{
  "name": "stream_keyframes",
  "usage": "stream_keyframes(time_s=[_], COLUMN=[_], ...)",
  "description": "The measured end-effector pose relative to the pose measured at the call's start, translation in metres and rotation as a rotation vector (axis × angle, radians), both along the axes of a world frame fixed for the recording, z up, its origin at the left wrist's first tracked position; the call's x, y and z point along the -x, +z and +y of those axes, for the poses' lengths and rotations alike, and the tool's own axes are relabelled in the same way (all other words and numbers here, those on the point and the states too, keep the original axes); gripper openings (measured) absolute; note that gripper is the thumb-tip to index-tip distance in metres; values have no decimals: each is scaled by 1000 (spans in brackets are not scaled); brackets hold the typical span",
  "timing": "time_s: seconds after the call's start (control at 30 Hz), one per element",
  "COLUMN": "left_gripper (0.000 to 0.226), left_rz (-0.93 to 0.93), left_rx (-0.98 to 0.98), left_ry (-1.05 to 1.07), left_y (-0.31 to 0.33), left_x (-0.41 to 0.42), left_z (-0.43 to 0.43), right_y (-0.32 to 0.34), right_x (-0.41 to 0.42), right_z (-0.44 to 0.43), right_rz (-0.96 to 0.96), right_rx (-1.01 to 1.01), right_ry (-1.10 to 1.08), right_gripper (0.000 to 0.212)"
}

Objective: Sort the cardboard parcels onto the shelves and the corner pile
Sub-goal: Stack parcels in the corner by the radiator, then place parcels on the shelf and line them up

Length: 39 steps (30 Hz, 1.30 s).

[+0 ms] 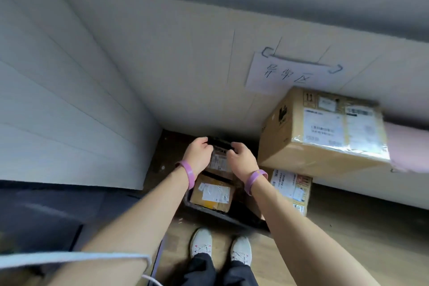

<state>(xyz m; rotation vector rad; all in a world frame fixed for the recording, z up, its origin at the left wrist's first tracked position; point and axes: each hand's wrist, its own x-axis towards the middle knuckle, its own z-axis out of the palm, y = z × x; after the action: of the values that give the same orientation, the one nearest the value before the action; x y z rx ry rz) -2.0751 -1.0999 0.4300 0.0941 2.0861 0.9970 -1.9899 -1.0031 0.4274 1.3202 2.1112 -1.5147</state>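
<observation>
- Head cam feed from my end: both hands are down in the corner on a small parcel (219, 160) with a dark taped top.
- The left hand (197, 155) has its fingers curled over the parcel's left edge and the right hand (243, 160) is curled over the right edge, so both are grasping it. My guess is two hands are used because the parcel is being handled low down at arm's length.
- I can't tell whether the parcel is already lifted or resting on something. The hands cover its lower edge.
- Just below it, nearer the feet, a second parcel (212, 193) lies label-up in a black crate (220, 215) on the floor. The crate looks like the supply bin, which would explain the person standing right at it, shoes (200, 241) just short of the rim.
- Off to the right, a big box (325, 132) sits on a lower box (292, 188), both against the wall (162, 65). I reckon that's the corner pile, stacked tight to keep floor space.
- A handwritten paper sign (287, 74) is taped to the wall above the stack, probably labelling the zone. It's too blurry for me to read.
- No shelves are in view, so I can't say where this parcel belongs yet. The task looks early, since the crate has stock in it.
</observation>
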Motion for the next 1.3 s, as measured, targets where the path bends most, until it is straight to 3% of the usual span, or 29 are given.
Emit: stream_keyframes(time_s=[0.37,0.7,1.3], left_gripper=[46,47,50], left_rz=[155,398,772], left_rx=[-222,-352,-202], left_ry=[102,367,979], left_y=[199,320,433], left_x=[-32,-134,-311], left_z=[-1,-78,-340], right_y=[202,314,421], right_x=[-8,-74,-161], right_z=[-3,-48,-331], right_rz=[250,499,858], right_rx=[-128,-192,3], right_ry=[132,407,1057], right_gripper=[48,51,49])
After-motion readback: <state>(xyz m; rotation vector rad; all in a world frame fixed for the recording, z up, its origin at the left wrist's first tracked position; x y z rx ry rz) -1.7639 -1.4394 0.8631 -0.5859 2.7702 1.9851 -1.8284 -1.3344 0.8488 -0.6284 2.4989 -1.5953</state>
